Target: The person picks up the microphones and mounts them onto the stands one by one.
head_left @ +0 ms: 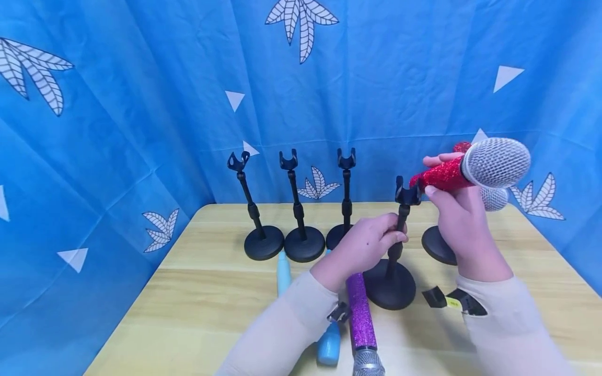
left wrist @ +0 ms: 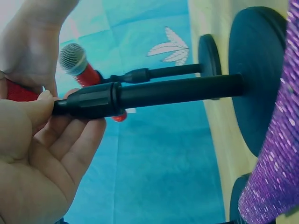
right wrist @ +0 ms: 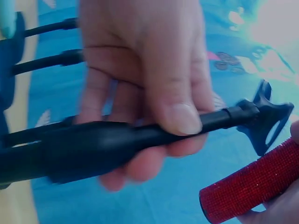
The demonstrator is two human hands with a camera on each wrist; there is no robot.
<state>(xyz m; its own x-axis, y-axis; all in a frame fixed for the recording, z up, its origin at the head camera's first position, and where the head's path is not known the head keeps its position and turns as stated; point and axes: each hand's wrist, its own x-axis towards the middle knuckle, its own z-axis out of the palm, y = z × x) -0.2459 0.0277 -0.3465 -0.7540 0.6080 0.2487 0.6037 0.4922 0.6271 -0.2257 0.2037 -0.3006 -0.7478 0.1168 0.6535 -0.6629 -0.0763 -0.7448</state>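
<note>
My left hand [head_left: 362, 244] grips the upper pole of a black desktop microphone stand [head_left: 389, 286], thumb and fingers around it below the clip. In my right hand [head_left: 465, 222] is a red glittery microphone [head_left: 446, 174], held by its handle with the silver mesh head up and to the right. Its handle end is close beside the stand's U-shaped clip [head_left: 408, 194]; the right wrist view shows the handle [right wrist: 250, 184] just outside that clip [right wrist: 266, 119]. Behind the right hand, partly hidden, another red microphone [left wrist: 86, 74] sits on a stand.
Three black stands with vacant clips [head_left: 304, 243] line the back left of the wooden table [head_left: 188, 313]. A purple glittery microphone [head_left: 361, 313] and light blue handles [head_left: 329, 347] lie near the left forearm. Blue curtain [head_left: 188, 104] hangs behind the table.
</note>
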